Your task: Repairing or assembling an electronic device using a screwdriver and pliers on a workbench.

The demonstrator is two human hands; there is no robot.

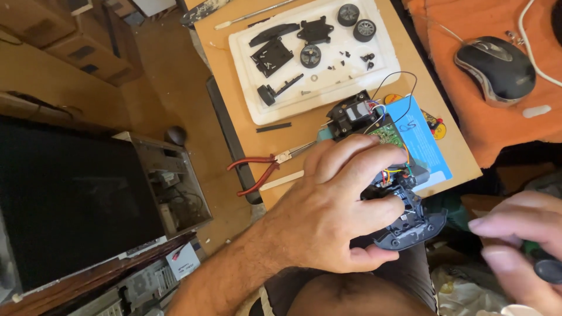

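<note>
Item: toy-car chassis [404, 225], black, wires exposed, held over the lap at the worktop [246, 123] edge; left hand [328, 205] grip closed around it. Right hand [521, 246] grips a dark-handled tool [547, 266], blurred, possibly a screwdriver. Risk: tugged thin wires could snap.

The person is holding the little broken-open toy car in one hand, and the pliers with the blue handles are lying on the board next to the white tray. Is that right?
Almost. The pliers have red handles, not blue; the head view shows them. The rest holds: the left hand grips the opened toy car, and the pliers lie on the board just below the white tray.
</note>
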